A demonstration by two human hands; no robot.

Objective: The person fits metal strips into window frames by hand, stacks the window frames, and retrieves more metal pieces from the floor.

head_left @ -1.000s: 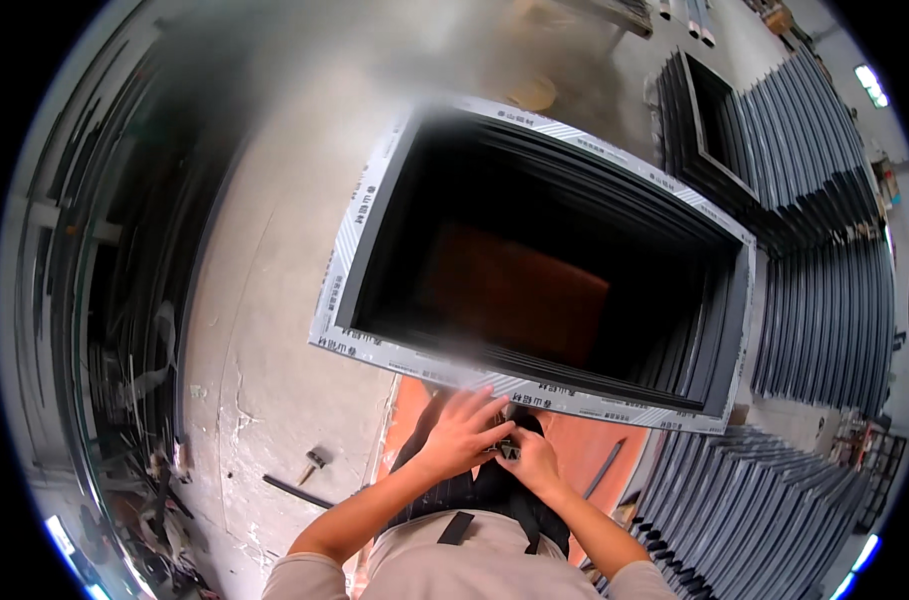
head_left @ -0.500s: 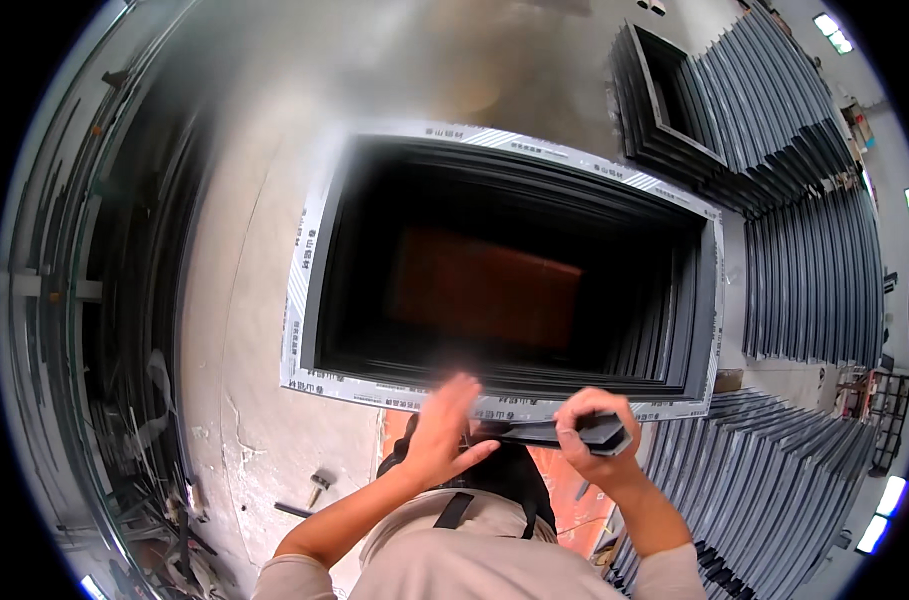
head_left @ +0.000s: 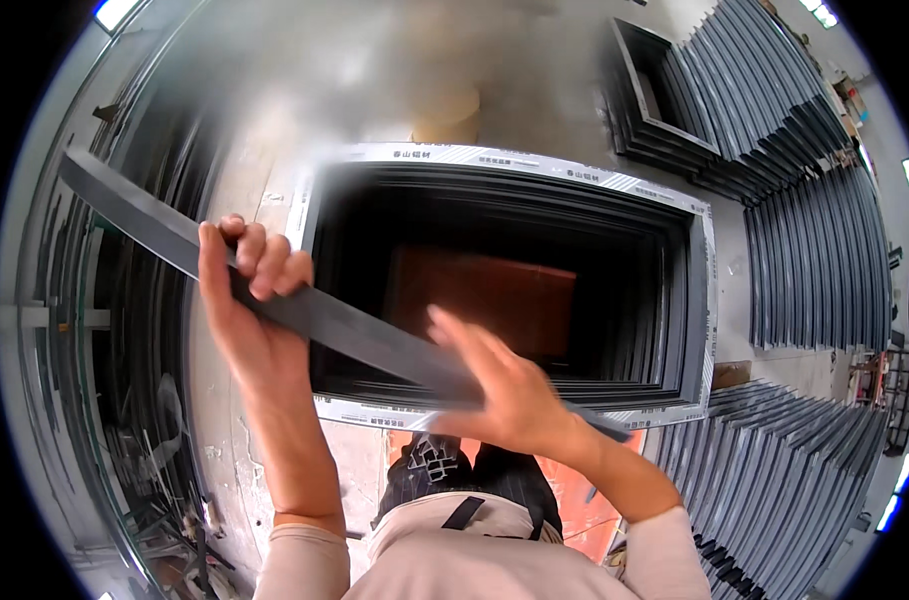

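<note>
A long dark grey metal profile (head_left: 374, 343) slants across the view, from the far left down to the near right. My left hand (head_left: 259, 275) is wrapped round its upper left part. Over the lower right part lies my right hand (head_left: 509, 395), fingers stretched out and thumb apart, slightly blurred. Whether its palm presses on the profile cannot be made out. Beneath both hands is a stack of dark rectangular frames (head_left: 702, 290), the top one partly covered with printed white protective film. The profile hides part of the stack's near left corner.
More grey frames (head_left: 819, 260) stand in rows along the right side, with another group (head_left: 774, 450) at the near right. Long bars and profiles (head_left: 84, 370) line the left wall. An orange-red sheet (head_left: 584, 500) lies on the floor by my legs.
The profile, earlier low at the stack's near edge in my right hand, is now raised slantwise over the stack. My left hand has taken hold of it; my right hand's fingers have opened.
</note>
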